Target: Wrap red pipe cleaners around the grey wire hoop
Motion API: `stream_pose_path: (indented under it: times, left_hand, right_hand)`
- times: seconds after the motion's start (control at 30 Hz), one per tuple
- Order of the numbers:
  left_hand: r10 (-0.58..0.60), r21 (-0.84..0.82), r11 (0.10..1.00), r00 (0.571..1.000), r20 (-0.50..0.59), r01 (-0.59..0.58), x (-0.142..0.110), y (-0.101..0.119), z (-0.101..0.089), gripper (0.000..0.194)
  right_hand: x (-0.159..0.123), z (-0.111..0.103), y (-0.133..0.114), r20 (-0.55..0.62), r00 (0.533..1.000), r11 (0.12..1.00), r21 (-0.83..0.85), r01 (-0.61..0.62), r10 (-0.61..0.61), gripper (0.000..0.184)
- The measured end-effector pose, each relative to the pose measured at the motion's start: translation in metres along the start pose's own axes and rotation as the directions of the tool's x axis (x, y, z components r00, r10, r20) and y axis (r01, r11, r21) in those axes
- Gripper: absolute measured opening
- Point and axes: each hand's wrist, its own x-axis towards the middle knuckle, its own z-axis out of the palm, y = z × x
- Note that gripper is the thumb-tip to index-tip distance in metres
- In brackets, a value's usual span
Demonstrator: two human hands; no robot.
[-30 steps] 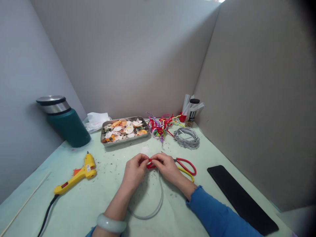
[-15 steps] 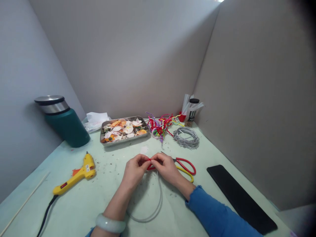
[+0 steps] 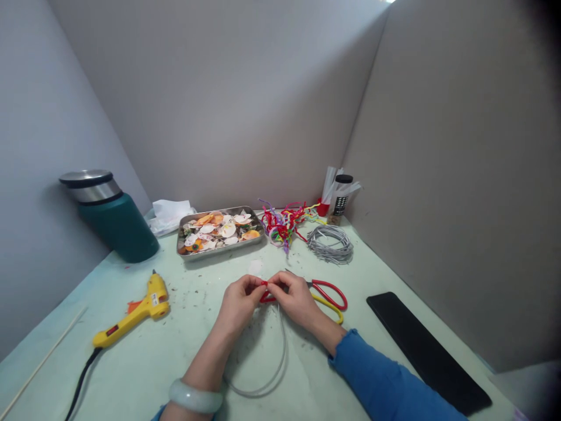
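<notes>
In the head view, my left hand (image 3: pixel 239 301) and my right hand (image 3: pixel 293 295) meet fingertip to fingertip over the middle of the table. Both pinch a short red cord (image 3: pixel 267 297), mostly covered by the fingers. From beneath my right fingers a grey wire (image 3: pixel 284 345) curves down toward me and back left under my left wrist, forming a loop; where it meets the cord is hidden. Scissors with one red and one yellow handle (image 3: pixel 329 294) lie beside and partly behind my right hand.
A yellow glue gun (image 3: pixel 151 301), thin stick (image 3: pixel 44 365) and green bottle (image 3: pixel 118 225) are left. Behind stand a shell tray (image 3: pixel 223 251), tangled coloured cords (image 3: pixel 287 222), a grey wire coil (image 3: pixel 331 245) and a black-lidded jar (image 3: pixel 340 202). A black strip (image 3: pixel 427 351) lies right.
Nearly nothing differs: both hands keep the same pinch on the red cord, and the whole view has shifted very slightly left.
</notes>
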Motion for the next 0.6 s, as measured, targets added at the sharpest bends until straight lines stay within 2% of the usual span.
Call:
stream_pose_path:
  times: [0.1,0.2,0.3,0.37,0.43,0.47,0.53,0.6]
  left_hand:
    - [-0.005,0.089,0.996,0.999,-0.035,0.008,0.0,0.0,-0.001,0.017]
    - [0.055,0.297,0.955,0.994,-0.09,-0.026,-0.001,0.003,-0.002,0.01]
    - [0.159,0.537,0.84,0.981,-0.107,-0.077,-0.006,0.01,-0.003,0.008]
    - [0.256,0.664,0.734,0.964,-0.078,-0.141,-0.009,0.015,-0.003,0.009]
    - [0.354,0.745,0.635,0.934,-0.042,-0.207,-0.011,0.018,-0.002,0.009]
    - [0.381,0.758,0.612,0.924,-0.033,-0.226,-0.011,0.018,-0.003,0.01]
    - [0.362,0.712,0.664,0.931,-0.04,-0.228,-0.01,0.018,-0.003,0.011]
    - [0.277,0.59,0.783,0.959,-0.05,-0.196,-0.008,0.017,-0.005,0.014]
  right_hand:
    - [0.0,-0.001,-0.002,-0.012,0.999,0.998,-0.042,0.038,-0.038,0.01]
    - [0.0,-0.001,-0.003,-0.011,0.997,0.995,-0.072,0.075,-0.076,0.01]
    - [0.0,0.0,-0.003,-0.016,0.997,0.994,-0.073,0.076,-0.077,0.011]
    - [0.0,0.0,-0.002,-0.018,0.997,0.995,-0.072,0.074,-0.075,0.011]
    - [0.0,0.0,-0.002,-0.018,0.997,0.995,-0.064,0.071,-0.072,0.011]
    - [0.0,0.0,-0.002,-0.018,0.998,0.997,-0.05,0.066,-0.067,0.011]
    - [0.001,0.0,-0.002,-0.021,0.999,0.999,0.002,0.038,-0.038,0.011]
    - [0.002,-0.001,-0.004,-0.01,1.0,0.997,0.073,-0.001,0.001,0.012]
